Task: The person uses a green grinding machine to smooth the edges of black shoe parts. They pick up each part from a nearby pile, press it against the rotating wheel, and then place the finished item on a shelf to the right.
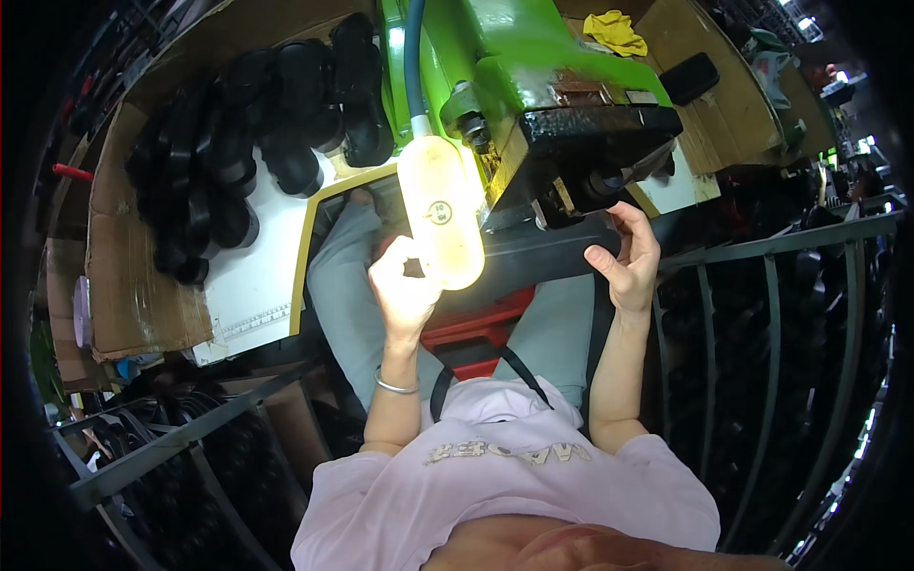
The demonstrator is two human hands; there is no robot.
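My left hand [404, 287] is raised beside a glowing, long, rounded lamp [440, 211]. Its thumb and fingers curl into a ring; the tips are lost in glare and behind the lamp, so what they hold cannot be made out. At the right, my right hand [632, 259] is held up under the black head [600, 143] of a green machine [533, 71]. Its thumb and fingers stand apart, curved, with nothing plainly between them. A dark, long, smooth piece [533, 259] stretches between the two hands below the machine head.
A cardboard box [143, 295] full of black shoe soles [286, 162] stands at the left on a white tabletop [249, 285]. Another carton [733, 114] sits at the right, with a yellow cloth [617, 33] nearby. Metal rails [781, 243] flank me, and a red stool [476, 333] is beneath.
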